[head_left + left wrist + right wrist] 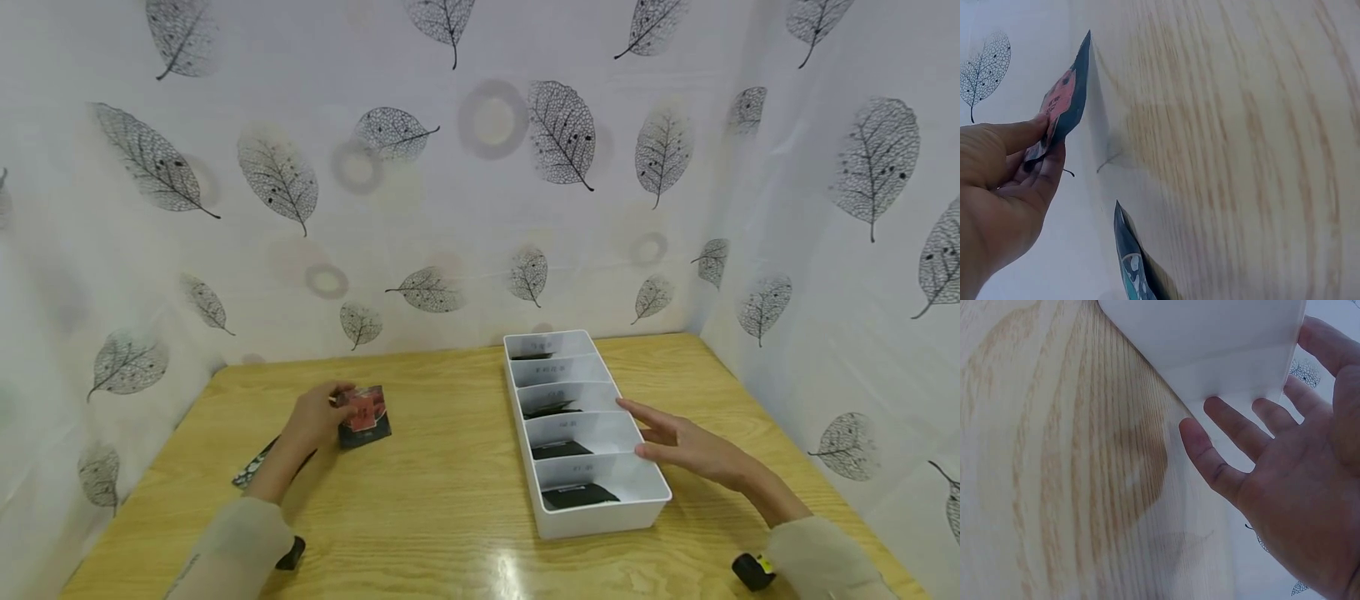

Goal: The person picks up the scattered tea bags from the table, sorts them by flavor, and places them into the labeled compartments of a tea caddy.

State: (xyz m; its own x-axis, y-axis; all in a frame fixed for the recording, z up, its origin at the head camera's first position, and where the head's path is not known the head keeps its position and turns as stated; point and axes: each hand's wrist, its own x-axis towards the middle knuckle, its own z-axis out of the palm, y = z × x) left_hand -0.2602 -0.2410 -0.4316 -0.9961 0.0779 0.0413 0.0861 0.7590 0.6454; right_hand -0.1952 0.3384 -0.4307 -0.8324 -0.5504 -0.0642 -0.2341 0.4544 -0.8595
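Observation:
My left hand (309, 423) pinches a flat, dark sachet with a red label (371, 418) between thumb and fingers. In the left wrist view the sachet (1072, 103) is tilted up on edge. Beside that wrist a second sachet, dark with a pale pattern (247, 476), lies on the table, partly hidden by the forearm. To the right stands a white divided box (600, 522). My right hand (693, 450) rests against its right side, fingers extended; in the right wrist view, fingertips (1216, 406) meet the outer wall.
Dark sachets (581, 497) lie in several of the box's labelled compartments. Under everything is a wood-grain table (442, 467). A white leaf-print curtain (465, 208) closes off the back and sides. Small black devices (752, 572) sit by both wrists.

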